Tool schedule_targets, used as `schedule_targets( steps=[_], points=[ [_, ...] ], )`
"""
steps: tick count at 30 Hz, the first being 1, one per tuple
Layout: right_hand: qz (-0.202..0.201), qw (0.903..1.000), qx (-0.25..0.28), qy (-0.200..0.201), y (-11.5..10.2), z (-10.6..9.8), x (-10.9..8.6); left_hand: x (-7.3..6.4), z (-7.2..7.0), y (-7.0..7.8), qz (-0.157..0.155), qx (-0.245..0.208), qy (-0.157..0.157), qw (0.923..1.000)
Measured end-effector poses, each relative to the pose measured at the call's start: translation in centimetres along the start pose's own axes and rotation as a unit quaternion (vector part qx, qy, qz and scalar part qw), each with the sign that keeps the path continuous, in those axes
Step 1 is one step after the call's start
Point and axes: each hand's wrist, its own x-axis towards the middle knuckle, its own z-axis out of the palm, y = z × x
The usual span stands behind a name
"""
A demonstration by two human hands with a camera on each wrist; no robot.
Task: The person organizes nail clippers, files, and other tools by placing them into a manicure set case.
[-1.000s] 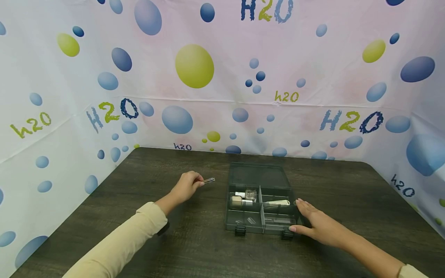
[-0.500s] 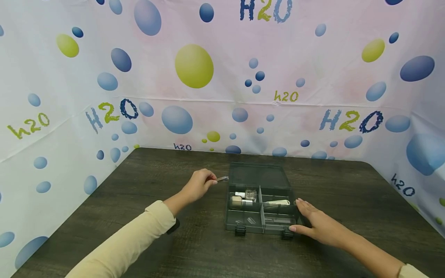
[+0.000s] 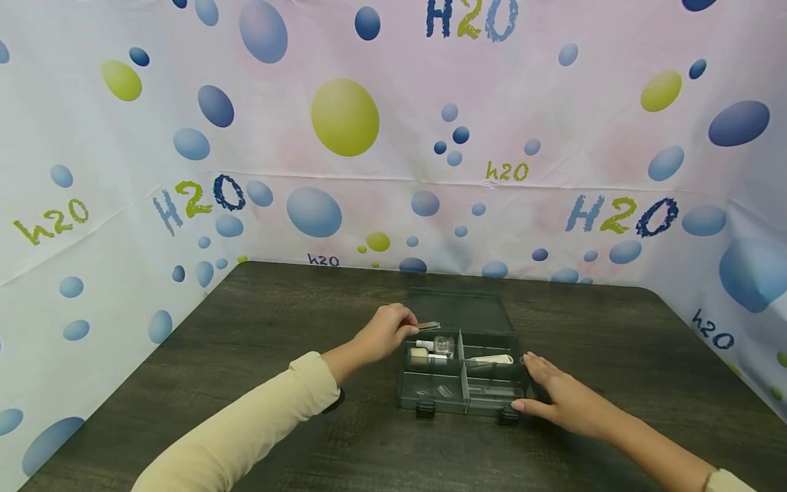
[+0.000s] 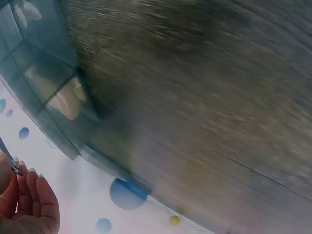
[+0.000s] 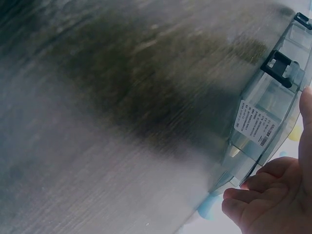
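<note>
My left hand (image 3: 384, 333) pinches a small silver nail clipper (image 3: 428, 326) between thumb and fingertips, over the back left part of a dark see-through compartment box (image 3: 451, 408). The clipper (image 4: 16, 168) also shows at the left edge of the left wrist view. With fingers nearly straight, my right hand (image 3: 568, 400) rests against the box's right side, its thumb at the front right corner. Two small bottles (image 3: 430, 357), like nail polish, lie in the left side. A cream-coloured slim handle (image 3: 490, 359) lies in the right side. Small clear pieces (image 3: 444, 391) sit in front.
The box's lid (image 3: 458, 311) is folded back onto the dark wooden table (image 3: 295, 301). Black latches (image 3: 425, 407) hang at the box's front, and a white printed label (image 5: 255, 123) sticks to its wall. A curtain (image 3: 529, 102) with coloured dots stands behind and at both sides.
My left hand has carried the nail clipper rightward from beside the box to over its back left part. The right hand and the box have stayed in place.
</note>
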Motion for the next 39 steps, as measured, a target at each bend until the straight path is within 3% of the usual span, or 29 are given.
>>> schedule_targets(
  steps=[16,24,28,39],
  points=[
    [-0.001,1.0000,-0.002,-0.002,0.0,-0.1,0.0,3.4,1.2,3.6,0.016,0.003,-0.029,0.9994],
    [-0.005,1.0000,-0.002,0.003,0.0,-0.2,0.0,5.5,2.3,5.3,-0.012,0.018,-0.061,0.9979],
    [-0.004,1.0000,-0.002,0.001,0.0,-0.2,0.0,6.3,3.0,5.9,-0.024,0.032,-0.076,0.9963],
    [-0.007,1.0000,0.002,0.005,-0.1,-0.2,0.0,7.3,4.7,6.2,-0.011,0.084,-0.105,0.9909]
  ],
)
